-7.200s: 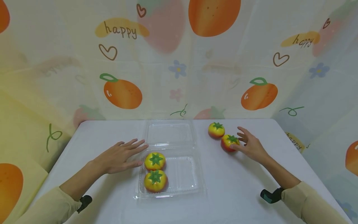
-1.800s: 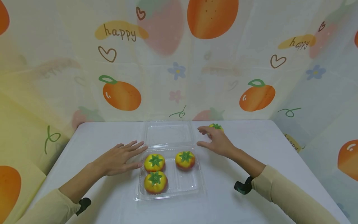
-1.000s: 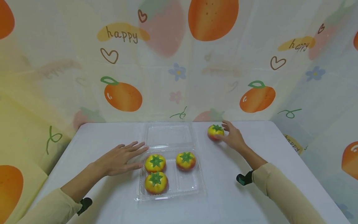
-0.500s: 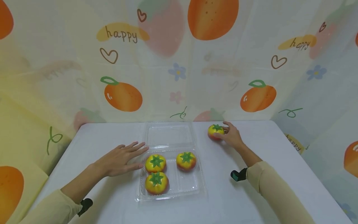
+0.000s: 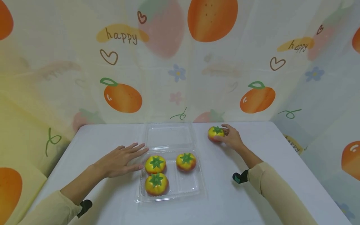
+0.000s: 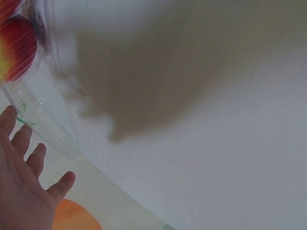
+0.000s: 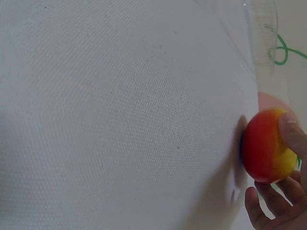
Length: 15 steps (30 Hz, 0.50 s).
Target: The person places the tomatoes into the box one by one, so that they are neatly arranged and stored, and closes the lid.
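By the table's (image 5: pixel 98 137) far edge the right hand (image 5: pixel 232 137) pinches 1 fruit (image 5: pixel 215 133), seemingly the grasp before lifting; left hand's (image 5: pixel 119 161) fingers wide.

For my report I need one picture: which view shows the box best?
The head view: the box lies open there, nearly all its lid and base visible. The left wrist view shows only a part, upper left; the right wrist view, only a piece, top right.

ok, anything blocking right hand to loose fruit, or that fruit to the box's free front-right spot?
Right hand touches the loose fruit, nothing between. Toward the spot, only the box's right wall intervenes, with the back-right fruit close beside. Lid is open.
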Tool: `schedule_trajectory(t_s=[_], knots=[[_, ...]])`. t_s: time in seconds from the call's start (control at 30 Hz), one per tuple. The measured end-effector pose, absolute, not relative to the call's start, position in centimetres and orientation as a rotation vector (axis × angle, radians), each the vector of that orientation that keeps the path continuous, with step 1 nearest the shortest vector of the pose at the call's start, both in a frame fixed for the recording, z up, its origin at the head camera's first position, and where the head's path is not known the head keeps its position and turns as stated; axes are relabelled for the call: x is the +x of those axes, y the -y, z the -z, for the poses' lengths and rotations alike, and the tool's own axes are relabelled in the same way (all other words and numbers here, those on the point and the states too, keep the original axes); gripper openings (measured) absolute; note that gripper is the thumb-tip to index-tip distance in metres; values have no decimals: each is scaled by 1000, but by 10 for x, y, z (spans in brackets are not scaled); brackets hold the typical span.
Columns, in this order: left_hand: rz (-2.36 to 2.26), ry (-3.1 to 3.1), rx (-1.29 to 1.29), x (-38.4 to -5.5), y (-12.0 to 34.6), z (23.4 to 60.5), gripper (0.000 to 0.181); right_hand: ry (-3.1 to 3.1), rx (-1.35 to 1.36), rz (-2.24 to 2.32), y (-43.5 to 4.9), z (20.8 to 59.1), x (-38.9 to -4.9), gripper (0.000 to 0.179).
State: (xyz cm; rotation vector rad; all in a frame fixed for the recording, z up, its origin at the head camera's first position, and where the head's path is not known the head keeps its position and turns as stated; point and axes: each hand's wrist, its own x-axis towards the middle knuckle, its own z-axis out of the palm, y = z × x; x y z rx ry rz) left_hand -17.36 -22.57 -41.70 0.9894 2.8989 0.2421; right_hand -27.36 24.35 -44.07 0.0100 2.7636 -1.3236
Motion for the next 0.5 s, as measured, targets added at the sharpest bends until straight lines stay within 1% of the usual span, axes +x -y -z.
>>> schedule_trajectory(t_s=[0.3,0.5], knots=[[-249,-2897,992,-173,225,417,69,-2794,-30,1275,-244,441,-271,72],[-236,-2896,993,-174,224,416,69,-2813,-109,1243,-244,440,-270,72]])
